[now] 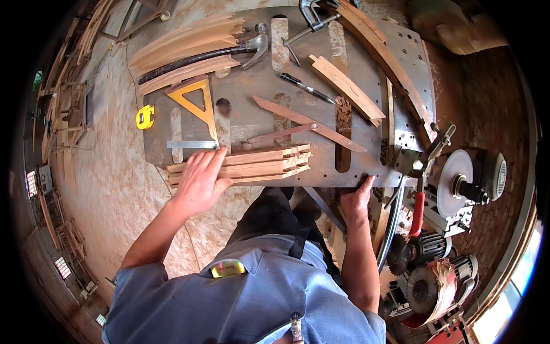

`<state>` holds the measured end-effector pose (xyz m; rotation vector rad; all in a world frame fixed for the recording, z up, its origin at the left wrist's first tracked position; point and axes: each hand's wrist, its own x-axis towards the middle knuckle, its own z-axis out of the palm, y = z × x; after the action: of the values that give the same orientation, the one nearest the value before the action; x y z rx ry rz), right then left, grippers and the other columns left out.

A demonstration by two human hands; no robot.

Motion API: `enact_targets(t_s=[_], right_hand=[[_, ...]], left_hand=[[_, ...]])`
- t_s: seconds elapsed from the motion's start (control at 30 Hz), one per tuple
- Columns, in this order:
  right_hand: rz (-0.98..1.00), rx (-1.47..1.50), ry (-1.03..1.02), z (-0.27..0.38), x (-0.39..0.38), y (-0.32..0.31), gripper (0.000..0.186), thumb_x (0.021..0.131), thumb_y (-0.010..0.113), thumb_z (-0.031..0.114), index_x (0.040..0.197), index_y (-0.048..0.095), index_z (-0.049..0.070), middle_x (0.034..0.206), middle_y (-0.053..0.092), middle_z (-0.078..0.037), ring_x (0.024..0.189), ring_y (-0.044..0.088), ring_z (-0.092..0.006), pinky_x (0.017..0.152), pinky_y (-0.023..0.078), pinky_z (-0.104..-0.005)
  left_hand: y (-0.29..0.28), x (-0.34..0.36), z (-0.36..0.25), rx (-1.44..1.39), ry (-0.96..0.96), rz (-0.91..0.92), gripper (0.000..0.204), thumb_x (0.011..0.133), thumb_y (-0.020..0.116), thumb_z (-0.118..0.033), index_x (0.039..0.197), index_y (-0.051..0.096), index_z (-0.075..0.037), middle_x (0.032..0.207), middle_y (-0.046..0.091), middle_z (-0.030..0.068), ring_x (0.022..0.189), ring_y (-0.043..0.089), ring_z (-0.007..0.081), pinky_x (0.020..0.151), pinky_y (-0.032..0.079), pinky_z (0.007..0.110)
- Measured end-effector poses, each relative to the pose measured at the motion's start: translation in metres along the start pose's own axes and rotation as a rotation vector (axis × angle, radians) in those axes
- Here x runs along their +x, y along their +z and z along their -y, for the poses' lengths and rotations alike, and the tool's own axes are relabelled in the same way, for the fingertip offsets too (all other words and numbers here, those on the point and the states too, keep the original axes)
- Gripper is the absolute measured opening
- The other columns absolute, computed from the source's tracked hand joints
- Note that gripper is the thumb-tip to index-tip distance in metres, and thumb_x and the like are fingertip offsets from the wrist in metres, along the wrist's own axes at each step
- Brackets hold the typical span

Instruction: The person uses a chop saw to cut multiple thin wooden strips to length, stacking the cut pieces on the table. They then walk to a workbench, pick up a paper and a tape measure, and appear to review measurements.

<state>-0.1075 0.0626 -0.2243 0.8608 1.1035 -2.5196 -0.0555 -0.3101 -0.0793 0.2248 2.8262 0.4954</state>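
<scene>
The left hand (200, 178) lies flat, fingers spread wide, on the left end of a slat stack (246, 165) at the worktop's (252, 86) near edge, low centre of the frame, seemingly pressing the ends flush. The right hand (356, 200) hooks the edge at lower right, fingers curled over the plate as if bracing. A yellow square (197, 102) and hammer (229, 51) sit further up, within reach

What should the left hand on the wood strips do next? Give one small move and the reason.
Probably close the left hand around the stack of wood strips. It lies flat and open on the stack's left end at the near edge of the metal table, while the right hand holds that edge.
</scene>
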Motion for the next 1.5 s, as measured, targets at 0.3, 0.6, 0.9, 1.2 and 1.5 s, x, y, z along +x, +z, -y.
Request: enact_targets(t_s=[0.3, 0.6, 0.9, 1.2, 1.5], right_hand=[[-0.072, 0.039, -0.033, 0.011, -0.015, -0.009, 0.066, 0.096, 0.042, 0.056, 0.143, 0.033, 0.011, 0.147, 0.037, -0.006, 0.133, 0.038, -0.0268, 0.111, 0.032, -0.0460], [0.003, 0.062, -0.029, 0.035, -0.034, -0.018, 0.060, 0.098, 0.042, 0.051, 0.143, 0.031, 0.012, 0.146, 0.038, -0.007, 0.133, 0.038, -0.0272, 0.107, 0.033, -0.0484], [-0.012, 0.079, -0.031, 0.052, -0.068, -0.038, 0.055, 0.097, 0.048, 0.048, 0.134, 0.038, 0.008, 0.131, 0.052, -0.008, 0.115, 0.053, -0.0251, 0.094, 0.043, -0.0428], [-0.139, -0.050, 0.054, 0.039, -0.121, -0.113, 0.054, 0.096, 0.049, 0.046, 0.133, 0.040, 0.007, 0.127, 0.052, -0.008, 0.113, 0.054, -0.0240, 0.087, 0.048, -0.0415], [-0.046, 0.036, -0.100, 0.036, -0.143, -0.197, 0.057, 0.097, 0.051, 0.037, 0.138, 0.037, 0.000, 0.132, 0.048, -0.008, 0.120, 0.046, -0.0200, 0.105, 0.034, -0.0338]], left_hand=[[-0.018, 0.018, -0.006, -0.009, -0.038, -0.067, 0.037, 0.094, 0.052, -0.034, 0.117, 0.057, -0.004, 0.102, 0.061, 0.0157, 0.098, 0.057, 0.0340, 0.085, 0.045, 0.042], [-0.083, 0.061, -0.107, -1.392, -0.523, -0.130, 0.037, 0.090, 0.066, -0.026, 0.117, 0.051, -0.006, 0.092, 0.060, 0.0061, 0.073, 0.061, 0.0180, 0.057, 0.053, 0.031], [-0.008, 0.149, -0.226, -1.449, -0.358, -0.066, 0.031, 0.087, 0.069, -0.030, 0.098, 0.062, -0.002, 0.086, 0.063, 0.0063, 0.080, 0.060, 0.0164, 0.070, 0.050, 0.032], [0.064, 0.148, -0.276, -0.284, -0.238, 0.083, 0.038, 0.089, 0.061, -0.035, 0.088, 0.061, 0.004, 0.083, 0.066, 0.0221, 0.072, 0.063, 0.0374, 0.075, 0.049, 0.047], [0.068, 0.105, -0.333, 0.460, 1.012, -0.093, 0.047, 0.072, 0.066, -0.017, 0.118, 0.058, -0.012, 0.127, 0.051, 0.0108, 0.122, 0.045, 0.0278, 0.109, 0.031, 0.048]])
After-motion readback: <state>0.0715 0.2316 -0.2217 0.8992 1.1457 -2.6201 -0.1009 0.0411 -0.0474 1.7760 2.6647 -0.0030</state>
